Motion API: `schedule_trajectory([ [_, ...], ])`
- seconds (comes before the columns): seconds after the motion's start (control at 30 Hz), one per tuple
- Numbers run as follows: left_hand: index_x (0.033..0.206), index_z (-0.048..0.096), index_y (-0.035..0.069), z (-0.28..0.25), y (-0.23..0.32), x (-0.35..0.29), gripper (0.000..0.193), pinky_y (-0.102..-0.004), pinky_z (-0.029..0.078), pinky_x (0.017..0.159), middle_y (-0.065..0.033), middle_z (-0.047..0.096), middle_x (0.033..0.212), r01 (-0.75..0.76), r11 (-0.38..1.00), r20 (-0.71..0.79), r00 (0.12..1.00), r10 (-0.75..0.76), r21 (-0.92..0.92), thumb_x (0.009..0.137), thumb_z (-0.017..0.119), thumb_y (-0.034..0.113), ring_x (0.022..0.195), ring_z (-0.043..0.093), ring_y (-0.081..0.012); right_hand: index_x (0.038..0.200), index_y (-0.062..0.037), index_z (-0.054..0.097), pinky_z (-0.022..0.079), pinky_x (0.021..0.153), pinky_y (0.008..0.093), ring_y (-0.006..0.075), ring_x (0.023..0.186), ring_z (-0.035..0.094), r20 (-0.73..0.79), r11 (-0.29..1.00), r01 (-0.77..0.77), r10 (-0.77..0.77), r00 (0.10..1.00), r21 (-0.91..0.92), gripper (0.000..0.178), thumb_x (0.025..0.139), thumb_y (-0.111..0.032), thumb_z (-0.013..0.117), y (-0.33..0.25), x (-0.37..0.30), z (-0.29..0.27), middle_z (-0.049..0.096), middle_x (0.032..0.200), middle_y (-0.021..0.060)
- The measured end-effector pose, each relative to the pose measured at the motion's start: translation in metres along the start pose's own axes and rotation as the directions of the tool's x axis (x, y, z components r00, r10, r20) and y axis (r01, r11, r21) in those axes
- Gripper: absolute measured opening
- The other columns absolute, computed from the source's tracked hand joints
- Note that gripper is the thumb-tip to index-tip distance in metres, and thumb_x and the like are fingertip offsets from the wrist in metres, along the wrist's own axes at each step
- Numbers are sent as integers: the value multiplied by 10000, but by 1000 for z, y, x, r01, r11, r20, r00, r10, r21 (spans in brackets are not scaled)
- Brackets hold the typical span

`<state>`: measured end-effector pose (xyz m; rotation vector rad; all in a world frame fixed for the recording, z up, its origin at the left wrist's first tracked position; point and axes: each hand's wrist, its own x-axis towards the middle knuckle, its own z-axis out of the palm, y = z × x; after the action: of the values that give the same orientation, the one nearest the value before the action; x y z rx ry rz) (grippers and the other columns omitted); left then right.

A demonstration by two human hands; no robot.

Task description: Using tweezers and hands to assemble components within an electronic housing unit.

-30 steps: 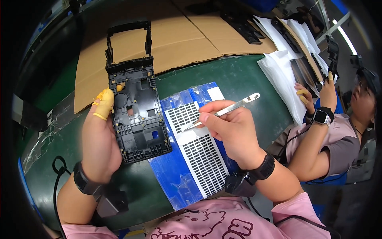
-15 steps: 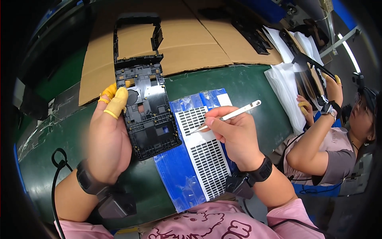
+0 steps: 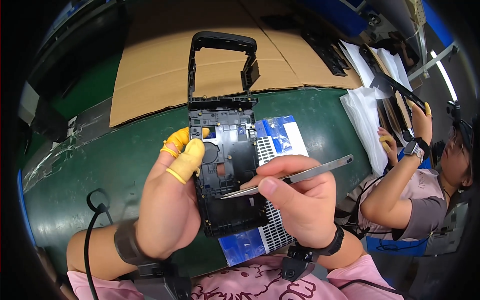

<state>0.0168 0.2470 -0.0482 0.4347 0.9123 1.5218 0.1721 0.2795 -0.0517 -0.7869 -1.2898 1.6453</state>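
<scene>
My left hand [image 3: 175, 200], with yellow finger cots on its thumb and a finger, grips the left edge of a black plastic housing [image 3: 230, 150]. The housing has an open frame at its far end and brass-coloured inserts across its ribbed body. Between thumb and fingers, my right hand [image 3: 305, 200] pinches metal tweezers [image 3: 310, 172]. Their tips lie over the lower part of the housing; whether they touch it or hold anything is too small to tell. Beneath the housing and right hand lies a white sheet of small black stickers [image 3: 277, 227], partly hidden, on a blue plastic-covered pad [image 3: 242, 247].
Brown cardboard [image 3: 165, 75] covers the far side of the green table [image 3: 125, 150]. Black parts [image 3: 327, 55] lie on it at the far right. At right, a co-worker [image 3: 410, 185] handles a black part above white foam wrap [image 3: 365, 120]. A black cable [image 3: 87, 240] hangs near my left arm.
My left hand has brought the housing rightward and nearer, over the sticker sheet. The tweezers have moved from the sheet to over the housing's lower part.
</scene>
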Motion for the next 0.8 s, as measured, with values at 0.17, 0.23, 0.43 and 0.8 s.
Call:
schedule_trajectory([
  [0.17, 1130, 433, 58, 2, 3, -2, 293, -297, 470, 769, -59, 531, 1023, 16, 1000, -23, 1000, -16, -8, 906, 424, 247, 877, 532, -147, 938, 66, 524, 495, 735, 333, 235, 773, 616, 10, 1000, -23, 23, 1000, 11, 165, 782, 26, 561, 1, 1, 2, 609, 832, 195],
  [0.23, 1133, 432, 57, 2, 3, -2, 298, -295, 469, 768, -58, 531, 1029, 11, 1000, -20, 1000, -11, -16, 904, 429, 247, 881, 534, -147, 937, 68, 523, 497, 734, 335, 242, 774, 617, 9, 999, -33, 33, 999, 22, 165, 781, 31, 559, 0, 1, 2, 607, 833, 200],
  [0.43, 1139, 432, 59, 1, 4, -2, 303, -281, 462, 764, -50, 531, 1023, 9, 1000, -17, 1000, -9, -3, 906, 428, 253, 870, 526, -135, 963, 55, 566, 448, 676, 202, 96, 771, 562, 30, 997, -34, 32, 999, 65, 181, 784, 39, 588, 1, 2, 1, 598, 859, 81],
  [0.8, 1274, 229, 49, 1, 12, -4, 776, -274, 411, 812, -97, 466, 1109, 94, 994, 87, 991, -98, 47, 591, 498, -202, 989, 484, -168, 931, 59, 555, 476, 698, 271, 163, 757, 591, 23, 998, -49, 48, 999, 43, 156, 779, 33, 577, -4, 5, -2, 607, 830, 134],
])
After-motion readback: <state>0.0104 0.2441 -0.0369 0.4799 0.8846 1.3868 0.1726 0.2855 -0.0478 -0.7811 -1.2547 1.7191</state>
